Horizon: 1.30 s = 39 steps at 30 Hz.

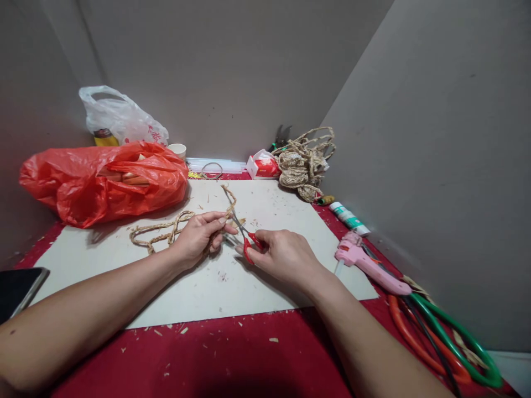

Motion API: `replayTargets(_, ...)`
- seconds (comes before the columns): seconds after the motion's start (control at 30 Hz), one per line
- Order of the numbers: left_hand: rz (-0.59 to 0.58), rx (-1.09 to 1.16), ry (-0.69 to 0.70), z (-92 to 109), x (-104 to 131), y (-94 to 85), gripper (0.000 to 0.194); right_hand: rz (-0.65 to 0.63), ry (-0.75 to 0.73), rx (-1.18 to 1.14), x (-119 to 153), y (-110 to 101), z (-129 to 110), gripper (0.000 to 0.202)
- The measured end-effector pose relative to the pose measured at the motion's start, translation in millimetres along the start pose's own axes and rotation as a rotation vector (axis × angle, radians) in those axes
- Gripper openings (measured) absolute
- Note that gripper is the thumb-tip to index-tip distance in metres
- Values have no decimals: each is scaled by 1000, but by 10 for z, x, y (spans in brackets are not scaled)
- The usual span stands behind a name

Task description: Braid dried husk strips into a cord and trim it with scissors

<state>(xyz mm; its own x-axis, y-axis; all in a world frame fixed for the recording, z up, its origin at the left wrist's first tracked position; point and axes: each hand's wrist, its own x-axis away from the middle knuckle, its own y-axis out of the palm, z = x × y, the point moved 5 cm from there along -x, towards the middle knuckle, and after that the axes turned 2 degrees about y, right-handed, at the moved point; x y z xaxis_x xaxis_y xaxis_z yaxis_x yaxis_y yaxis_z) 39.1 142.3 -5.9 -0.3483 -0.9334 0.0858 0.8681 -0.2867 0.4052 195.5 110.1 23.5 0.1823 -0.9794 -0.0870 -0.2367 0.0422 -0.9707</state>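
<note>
Near the middle of the white board (265, 293), my left hand (199, 237) is closed on a braided straw rope (153, 228). One stretch of the rope loops over the board to the left, and its short end rises above my fingertips. Red-handled scissors (248, 246) are held in my right hand (286, 257), thumb and fingers at the handle loops. Their blades point up and away, parted around or beside the rope end just beyond my left fingertips; which of these is hard to tell.
A red plastic bag (103, 182) lies at the left, a phone (20, 290) nearer. Rope coils (302, 166) and a red-white packet (264, 165) sit at the back. Along the right edge are a white-green tube (349, 218), a pink glue gun (373, 268) and green-handled tool (456, 331).
</note>
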Motion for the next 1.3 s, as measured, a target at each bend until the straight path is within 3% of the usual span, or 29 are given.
replayTargets(0.23, -9, 11, -20, 4, 0, 6, 17, -11, -7, 6, -5, 10, -22, 27)
replayTargets(0.47, 29, -31, 14, 15, -8, -25, 26, -40, 10, -191, -30, 49, 60, 31)
replayTargets(0.6, 128, -163, 117, 91, -8, -75, 35, -194, 31, -453, -36, 169, 84, 40)
replayTargets(0.73, 215, -378, 226, 148, 3, -111, 32, -332, 33, -602, -24, 209, 28, 44)
replayTargets(1.03, 226, -788, 455, 180, 87, -70, 25, -338, 80, -588, -23, 189, -9, 50)
replayTargets(1.13, 246, -839, 511, 230, 132, -61, 28, -458, 127, -692, 14, 214, -12, 53)
replayTargets(1.3, 240, -842, 528, 263, 171, -41, 31, -653, 49, -969, 60, 233, -125, 55)
